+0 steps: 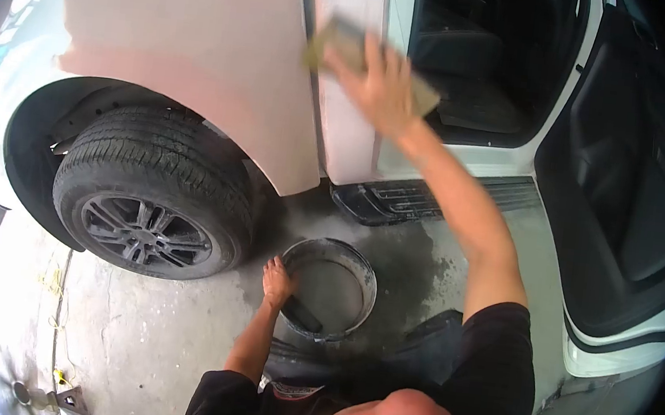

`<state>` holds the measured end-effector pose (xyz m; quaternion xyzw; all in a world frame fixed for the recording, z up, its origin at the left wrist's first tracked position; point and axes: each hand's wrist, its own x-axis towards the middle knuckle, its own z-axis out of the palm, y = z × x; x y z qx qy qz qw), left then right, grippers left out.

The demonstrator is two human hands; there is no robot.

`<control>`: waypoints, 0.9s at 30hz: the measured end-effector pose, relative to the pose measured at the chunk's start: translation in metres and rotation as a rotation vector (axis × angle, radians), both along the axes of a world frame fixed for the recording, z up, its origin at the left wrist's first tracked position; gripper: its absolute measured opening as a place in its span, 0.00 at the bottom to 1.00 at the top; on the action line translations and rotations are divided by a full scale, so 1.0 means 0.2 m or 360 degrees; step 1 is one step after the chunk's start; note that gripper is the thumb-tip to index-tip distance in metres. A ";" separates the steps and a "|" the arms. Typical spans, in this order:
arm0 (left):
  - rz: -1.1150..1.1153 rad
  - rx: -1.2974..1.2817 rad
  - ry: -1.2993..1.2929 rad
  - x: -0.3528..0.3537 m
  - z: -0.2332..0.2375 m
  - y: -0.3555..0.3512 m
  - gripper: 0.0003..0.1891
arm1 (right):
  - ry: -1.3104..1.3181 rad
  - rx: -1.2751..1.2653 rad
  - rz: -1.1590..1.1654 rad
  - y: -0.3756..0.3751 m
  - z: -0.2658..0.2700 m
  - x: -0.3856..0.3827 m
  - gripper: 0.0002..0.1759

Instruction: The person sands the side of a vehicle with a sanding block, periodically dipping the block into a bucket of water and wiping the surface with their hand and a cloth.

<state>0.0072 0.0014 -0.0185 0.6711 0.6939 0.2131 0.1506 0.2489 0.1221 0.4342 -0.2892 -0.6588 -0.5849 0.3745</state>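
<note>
My right hand (383,91) is closed around a long, flat sanding block (423,97), blurred by motion. The block overlaps the primed, pale pillar (345,140) of the vehicle, between the rear body panel and the open doorway. Down at the floor, my left hand (277,283) grips the left rim of a round dark bucket (374,281). Greyish liquid (329,292) fills much of the bucket. A dark oblong piece (302,314) shows inside, along the wall below my left hand.
A wheel (152,188) sits under the primed fender panel (186,22), left of the bucket. The vehicle's door (623,181) stands open at right, with a black side step (430,202) beneath the doorway. Wet patches darken the concrete floor (150,326). A metal stand (69,403) is lower left.
</note>
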 end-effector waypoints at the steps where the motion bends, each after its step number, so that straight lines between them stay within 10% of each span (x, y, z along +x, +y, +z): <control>1: -0.0006 0.0007 -0.0007 0.00 -0.02 -0.01 0.39 | -0.0067 -0.0056 0.0004 -0.01 -0.10 0.04 0.27; 3: -0.0004 0.0050 -0.0019 -0.01 -0.03 -0.01 0.39 | -0.0200 -0.0140 0.0026 -0.01 -0.18 0.08 0.27; 9: 0.0061 -0.0004 -0.0013 0.02 0.03 -0.02 0.40 | 0.0387 -0.0435 0.0048 -0.18 0.71 -0.17 0.30; 12: 0.0007 0.0050 0.0007 0.00 0.00 -0.02 0.40 | 0.0095 0.0101 -0.0146 0.02 0.22 -0.08 0.33; 15: 0.0037 0.0001 -0.0030 0.01 0.05 -0.04 0.41 | -0.0198 -0.0235 0.0015 -0.02 -0.18 0.10 0.33; 23: 0.0059 -0.0027 0.0000 0.01 0.04 -0.01 0.39 | 0.0354 -0.0094 0.0169 -0.07 0.76 -0.13 0.30; 27: 0.0034 -0.0020 -0.0036 0.01 0.05 -0.03 0.38 | -0.0035 0.0005 -0.0019 0.02 -0.07 0.09 0.30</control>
